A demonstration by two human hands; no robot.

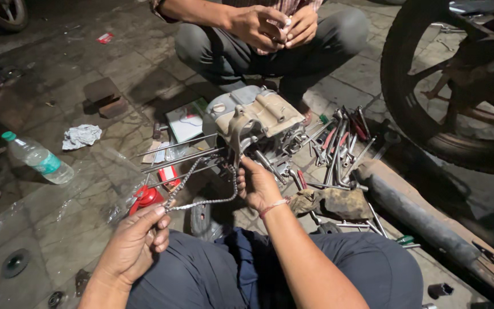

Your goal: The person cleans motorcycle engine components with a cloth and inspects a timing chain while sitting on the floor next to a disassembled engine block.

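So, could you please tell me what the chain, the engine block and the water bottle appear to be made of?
The chain, held by the left hand and right hand, looks like steel: grey links with a dull shine. The engine block seems cast aluminium, matte pale grey with moulded contours. The water bottle appears clear plastic, see-through with a green cap.

Tool pile [341,146] and wheel [430,103] crowd the right; left paving [58,217] seems open.

The wheel [458,86] runs off frame; chain's [201,194] upper end seems hidden.
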